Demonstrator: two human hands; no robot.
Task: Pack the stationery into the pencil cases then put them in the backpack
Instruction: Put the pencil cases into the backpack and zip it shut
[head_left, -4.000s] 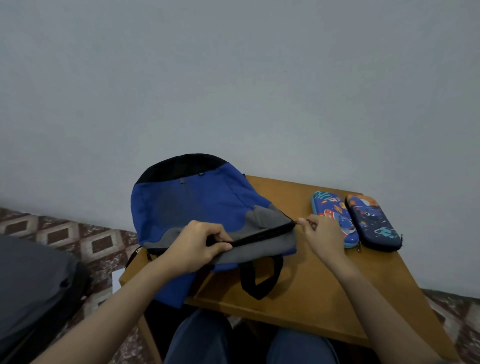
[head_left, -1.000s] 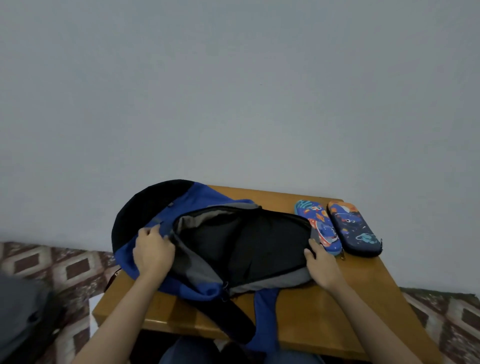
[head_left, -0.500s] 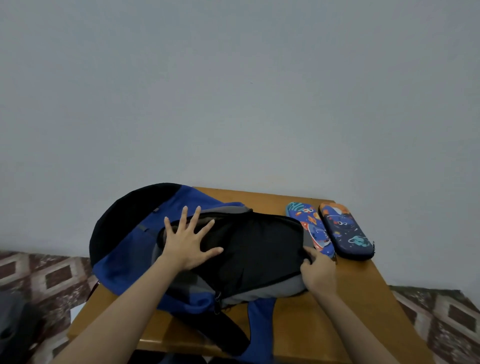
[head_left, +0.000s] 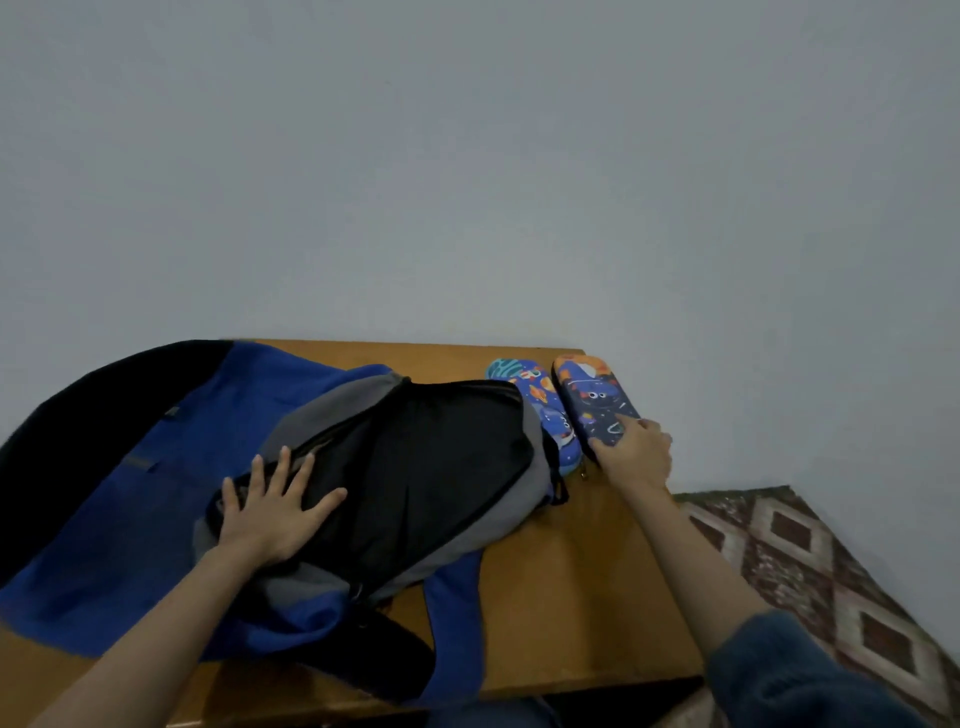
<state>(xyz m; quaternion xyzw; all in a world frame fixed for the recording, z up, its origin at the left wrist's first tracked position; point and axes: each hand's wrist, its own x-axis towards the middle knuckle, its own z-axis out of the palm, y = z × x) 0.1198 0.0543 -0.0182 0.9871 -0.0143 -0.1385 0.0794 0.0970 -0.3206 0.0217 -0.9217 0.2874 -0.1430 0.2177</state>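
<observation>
The table (head_left: 571, 571) is mostly covered by the backpack (head_left: 171, 467), whose mouth could sag shut if the left hand (head_left: 270, 514), spread flat on the black lining at 10 o'clock, lets up. At 1 o'clock the dark pencil case (head_left: 592, 400) lies near the table's 3 o'clock edge, just beside the light blue pencil case (head_left: 540, 400). The right hand (head_left: 636, 457) curls round its near end only, so it may tip or nudge its neighbour, and the bare wood at 5 o'clock gives the freest path.
</observation>
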